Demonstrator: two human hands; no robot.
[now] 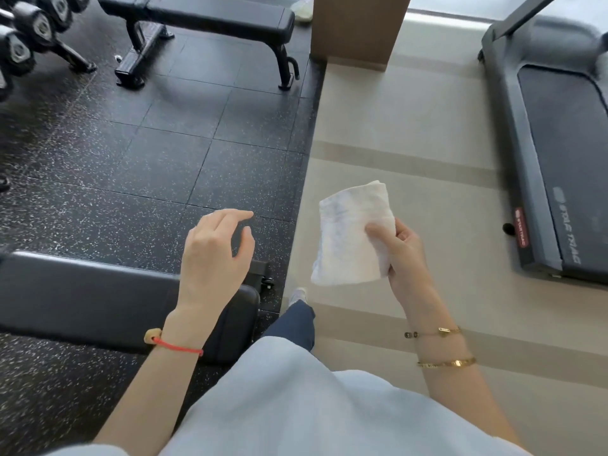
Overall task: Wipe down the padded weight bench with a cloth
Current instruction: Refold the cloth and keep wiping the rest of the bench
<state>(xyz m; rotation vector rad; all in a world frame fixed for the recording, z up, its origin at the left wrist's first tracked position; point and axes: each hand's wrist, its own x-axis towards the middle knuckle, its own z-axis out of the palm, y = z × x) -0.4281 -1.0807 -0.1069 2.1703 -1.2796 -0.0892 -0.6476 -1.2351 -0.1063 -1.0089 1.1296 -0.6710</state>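
A black padded weight bench (pixel 92 297) runs across the lower left, its right end just below my left hand. My left hand (pixel 215 255) hovers above that end with fingers loosely curved, holding nothing. My right hand (pixel 404 255) is to the right over the pale floor and pinches a folded white cloth (pixel 348 238) between thumb and fingers; the cloth stands up in the air, apart from the bench.
A second black bench (pixel 214 18) stands at the top on the speckled rubber floor. Dumbbells on a rack (pixel 26 34) fill the top left. A brown pillar (pixel 358 28) and a treadmill (pixel 556 143) stand on the right. My leg and shoe (pixel 297 296) are beside the bench end.
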